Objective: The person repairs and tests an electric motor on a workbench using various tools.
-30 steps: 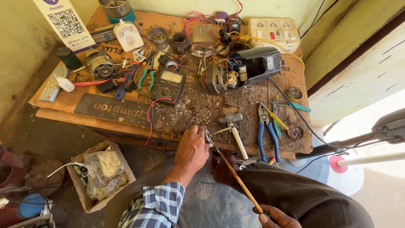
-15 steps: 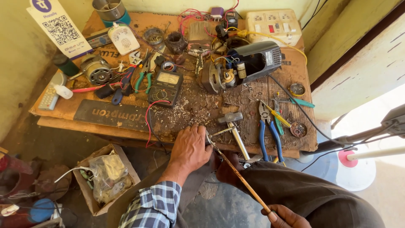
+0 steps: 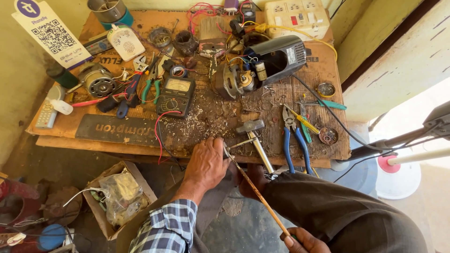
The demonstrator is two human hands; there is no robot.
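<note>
Right hand (image 3: 302,241), nearest you, grips end of thin rod (image 3: 255,189), fingers curled round it. Left hand (image 3: 206,164) pinches rod's far tip at bench edge (image 3: 140,149). Keep rod straight, pinch firm. Hammer (image 3: 253,136) beyond.

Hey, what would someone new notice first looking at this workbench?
Probably the opened motor housing, grey and black with wires spilling out, at the back middle of the cluttered wooden bench. At the near edge, the left hand presses on one end of a long thin rod, while the right hand holds its other end, beside a hammer.
</note>
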